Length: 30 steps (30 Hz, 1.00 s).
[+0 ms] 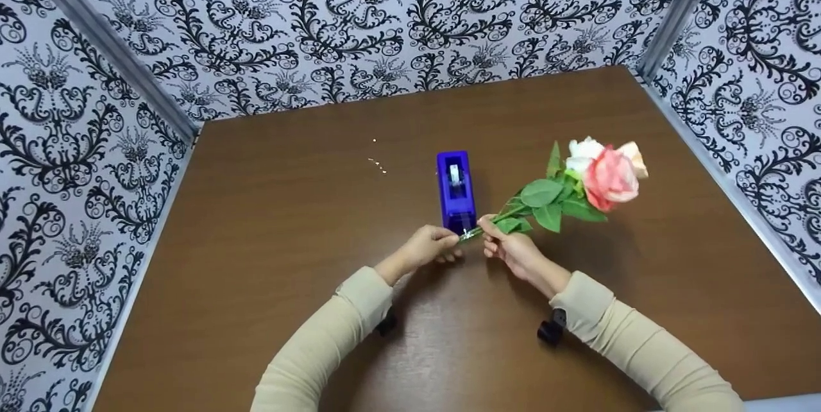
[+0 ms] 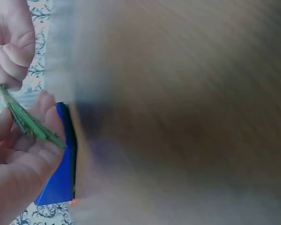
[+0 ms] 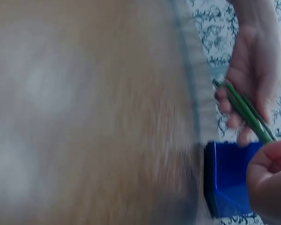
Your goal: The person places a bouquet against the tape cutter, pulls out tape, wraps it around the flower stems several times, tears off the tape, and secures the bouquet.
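Observation:
A small bunch of flowers with a pink bloom (image 1: 610, 178), white and cream blooms and green leaves (image 1: 541, 192) lies tilted to the right in the head view. My right hand (image 1: 513, 250) pinches its stems below the leaves. At the stem ends, my left hand (image 1: 426, 248) holds them between thumb and fingers. Green stems (image 2: 30, 121) cross the left palm in the left wrist view; the right wrist view shows the stems (image 3: 248, 112) between both hands. A shiny clear piece (image 1: 468, 233) shows on the stems, just in front of the blue tape dispenser (image 1: 457, 197).
The brown table (image 1: 276, 206) has several tiny white bits (image 1: 378, 165) left of the dispenser. Patterned walls (image 1: 359, 20) with grey metal edges stand behind and at both sides. Dark wrist cameras hang below both sleeves.

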Motion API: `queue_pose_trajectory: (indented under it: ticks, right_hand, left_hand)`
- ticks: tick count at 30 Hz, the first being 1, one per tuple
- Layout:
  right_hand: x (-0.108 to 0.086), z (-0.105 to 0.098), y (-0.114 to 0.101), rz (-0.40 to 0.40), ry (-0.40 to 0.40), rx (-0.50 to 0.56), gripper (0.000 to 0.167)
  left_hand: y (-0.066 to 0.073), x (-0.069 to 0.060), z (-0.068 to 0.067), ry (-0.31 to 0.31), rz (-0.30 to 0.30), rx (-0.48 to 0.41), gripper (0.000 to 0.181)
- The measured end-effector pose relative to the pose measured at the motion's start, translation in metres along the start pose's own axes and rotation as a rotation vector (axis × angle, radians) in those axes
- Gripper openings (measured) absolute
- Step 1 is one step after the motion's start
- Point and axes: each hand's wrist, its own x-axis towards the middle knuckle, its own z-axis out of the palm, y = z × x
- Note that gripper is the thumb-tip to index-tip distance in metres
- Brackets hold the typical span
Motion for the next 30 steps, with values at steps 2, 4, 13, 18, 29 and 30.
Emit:
queue_pose_trajectory:
  ticks: [2, 4, 13, 18, 29, 30]
  right_hand:
    - [0.0, 0.0, -0.001, -0.007, -0.026, 0.019, 0.004]
    - [0.0, 0.001, 0.001, 0.006, -0.037, 0.087, 0.009]
    - [0.003, 0.001, 0.005, 0.079, -0.02, 0.314, 0.022]
    - [0.008, -0.003, 0.006, 0.059, -0.082, 0.275, 0.022]
    - [0.014, 0.01, 0.01, 0.012, 0.113, 0.076, 0.012]
    - [0.014, 0.012, 0.01, 0.014, 0.135, 0.06, 0.014]
  left_hand:
    - [0.0, 0.0, 0.001, 0.009, 0.012, 0.005, 0.023]
    - [0.001, 0.0, 0.002, 0.047, 0.018, 0.003, 0.02]
    - [0.008, 0.0, 0.003, 0.233, 0.068, 0.207, 0.016]
    - [0.007, 0.001, 0.002, 0.091, -0.03, 0.051, 0.024]
    - [0.007, 0.004, 0.0, 0.234, 0.041, 0.169, 0.015]
    - [0.007, 0.004, 0.0, 0.256, 0.058, 0.217, 0.014]
